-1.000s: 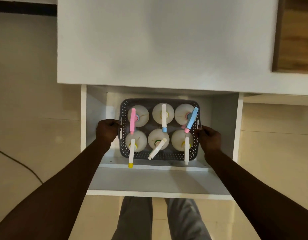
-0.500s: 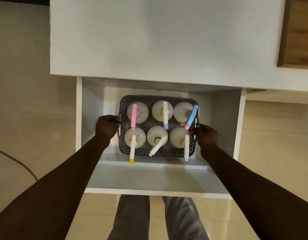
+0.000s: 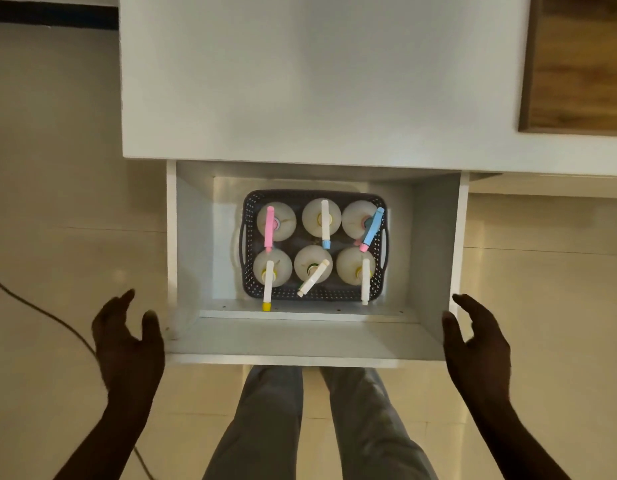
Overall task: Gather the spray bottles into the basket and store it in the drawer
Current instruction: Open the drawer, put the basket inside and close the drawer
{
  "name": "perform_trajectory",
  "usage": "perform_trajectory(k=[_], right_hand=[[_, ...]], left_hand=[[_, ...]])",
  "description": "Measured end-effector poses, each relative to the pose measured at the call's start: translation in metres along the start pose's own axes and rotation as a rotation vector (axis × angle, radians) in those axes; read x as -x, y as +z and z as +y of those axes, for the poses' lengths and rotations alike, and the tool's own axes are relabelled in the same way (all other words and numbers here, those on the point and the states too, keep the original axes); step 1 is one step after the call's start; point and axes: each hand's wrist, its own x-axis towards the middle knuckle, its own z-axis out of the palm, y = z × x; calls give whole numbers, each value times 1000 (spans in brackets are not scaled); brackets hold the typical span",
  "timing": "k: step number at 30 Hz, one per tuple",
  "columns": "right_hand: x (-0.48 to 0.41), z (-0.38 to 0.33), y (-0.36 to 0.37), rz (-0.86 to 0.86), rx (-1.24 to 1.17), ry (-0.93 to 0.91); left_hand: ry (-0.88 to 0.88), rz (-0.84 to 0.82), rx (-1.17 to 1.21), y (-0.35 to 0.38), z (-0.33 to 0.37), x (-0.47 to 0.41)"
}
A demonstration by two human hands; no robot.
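A dark grey perforated basket (image 3: 314, 295) rests on the floor of the open white drawer (image 3: 310, 341). Several white spray bottles (image 3: 316, 268) stand upright in it in two rows, their nozzles pink, blue, yellow and white. My left hand (image 3: 127, 337) hovers open just outside the drawer's front left corner. On the opposite side my right hand (image 3: 475, 341) is also open, close to the front right corner. Neither hand touches the basket.
The white countertop (image 3: 317, 81) overhangs the back of the drawer. A wooden panel (image 3: 577, 64) sits at the upper right. A dark cable (image 3: 40, 313) runs across the tiled floor on the left. My legs (image 3: 317, 427) stand just below the drawer front.
Both hands have let go of the basket handles and drawn back out of the drawer to its front corners. The basket stays inside the drawer.
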Motion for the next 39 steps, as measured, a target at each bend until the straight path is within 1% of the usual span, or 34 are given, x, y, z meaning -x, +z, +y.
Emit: perform_trajectory(k=[2,4,6,8,12,15,21,27,30,32,35,39], right_hand=[[15,22,-9,27,31,184],[24,41,-7,3,-3,411],[27,49,1,-17,-196,587],[26,49,10,-2,-375,684],[19,40,15,121,-505,737],[12,31,13,146,-556,727],[-15,11,7,118,-615,647],[-58,-23,2,118,-691,612],[-78,-45,-1,106,-747,593],[-89,-59,-3,101,-741,573],[-107,-73,-5,120,-818,583],[-128,-97,-11,93,-918,610]], left_hand=[[-323,-1,51,-10,-21,12],[-584,-16,238,-12,-31,17],[-733,-34,454,-11,-29,22],[-785,-12,548,-9,-20,23],[-830,77,650,-2,-7,22],[-809,71,664,-2,2,17],[-737,40,695,2,34,-7],[-735,41,873,10,75,-42],[-714,76,966,15,93,-62],[-697,94,1010,19,104,-75],[-668,90,1078,24,116,-92],[-609,53,1128,28,131,-113]])
